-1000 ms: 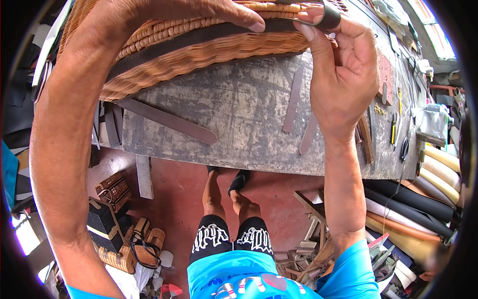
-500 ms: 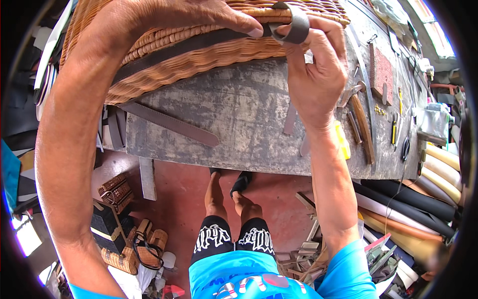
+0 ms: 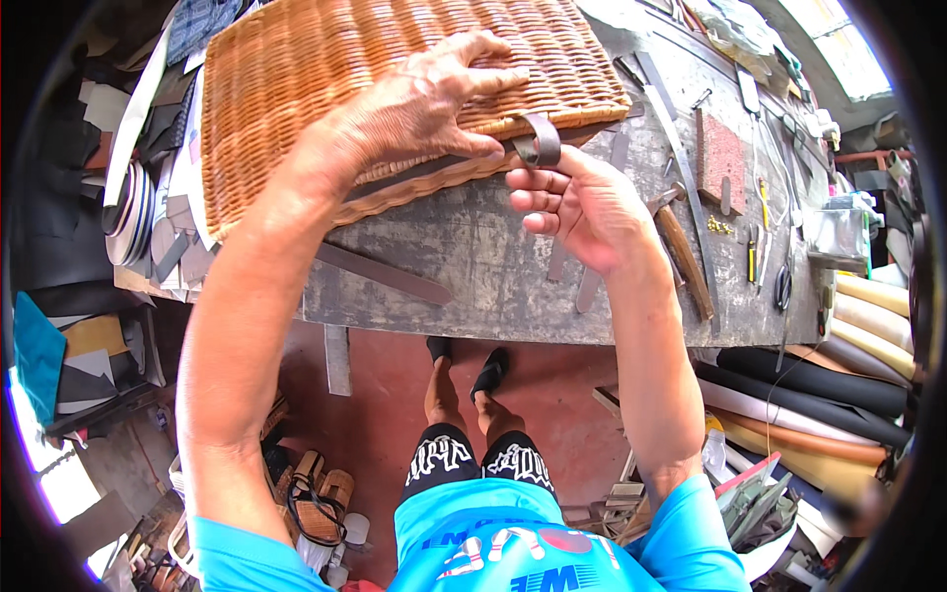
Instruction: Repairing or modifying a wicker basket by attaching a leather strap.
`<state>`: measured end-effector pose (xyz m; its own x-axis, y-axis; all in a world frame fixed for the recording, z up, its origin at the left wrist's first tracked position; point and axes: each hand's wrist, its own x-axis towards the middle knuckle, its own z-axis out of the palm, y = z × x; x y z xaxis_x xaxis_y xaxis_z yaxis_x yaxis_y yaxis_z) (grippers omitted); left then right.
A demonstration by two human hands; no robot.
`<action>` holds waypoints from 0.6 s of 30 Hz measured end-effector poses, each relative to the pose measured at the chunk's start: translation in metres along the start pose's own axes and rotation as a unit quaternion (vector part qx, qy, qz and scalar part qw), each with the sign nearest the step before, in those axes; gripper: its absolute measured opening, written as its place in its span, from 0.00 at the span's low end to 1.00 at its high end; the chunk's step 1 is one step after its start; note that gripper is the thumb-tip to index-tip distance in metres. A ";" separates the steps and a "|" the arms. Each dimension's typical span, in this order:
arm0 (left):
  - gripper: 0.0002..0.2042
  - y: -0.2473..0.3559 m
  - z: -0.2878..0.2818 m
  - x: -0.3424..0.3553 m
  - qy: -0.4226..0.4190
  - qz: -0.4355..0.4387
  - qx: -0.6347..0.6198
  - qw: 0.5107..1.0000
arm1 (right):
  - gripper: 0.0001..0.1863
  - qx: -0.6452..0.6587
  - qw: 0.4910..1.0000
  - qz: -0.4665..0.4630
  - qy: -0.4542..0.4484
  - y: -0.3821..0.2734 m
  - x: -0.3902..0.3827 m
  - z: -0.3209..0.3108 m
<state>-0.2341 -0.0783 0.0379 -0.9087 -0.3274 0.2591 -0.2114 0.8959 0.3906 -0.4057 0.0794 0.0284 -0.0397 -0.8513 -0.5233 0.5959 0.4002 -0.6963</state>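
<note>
A brown wicker basket (image 3: 296, 94) with a woven lid lies on the worn grey worktable. My left hand (image 3: 419, 109) rests on the lid with fingers spread, its thumb at the front edge beside a dark leather strap. That leather strap (image 3: 541, 138) stands up in a curled loop at the basket's front edge. With thumb and forefinger, my right hand (image 3: 587, 202) pinches the loop's lower part, while the other fingers curl loosely below it. The exact contact is partly hidden. Another dark strap (image 3: 390, 273) sticks out from beneath the basket over the tabletop.
On the table's right lie a hammer (image 3: 684, 252), a long metal strip (image 3: 691, 187), a reddish block (image 3: 720, 158), a yellow cutter (image 3: 752, 254) and scissors (image 3: 783, 286). Rolled material (image 3: 809, 385) is stacked at the right. Small wicker baskets (image 3: 321, 498) stand on the floor.
The basket sits lower in view, with more of its lid showing. My left hand's fingers now spread over the lid. My right hand has turned, its fingers showing below the strap loop.
</note>
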 end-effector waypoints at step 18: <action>0.36 0.000 0.004 -0.005 0.026 0.005 0.016 1.000 | 0.09 -0.111 0.992 -0.002 0.054 -0.008 0.019 0.003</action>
<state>-0.2314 -0.0755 0.0336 -0.8915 -0.3324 0.3079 -0.2147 0.9083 0.3591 -0.4089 0.0586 0.0252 -0.1348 -0.8164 -0.5615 0.4051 0.4718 -0.7832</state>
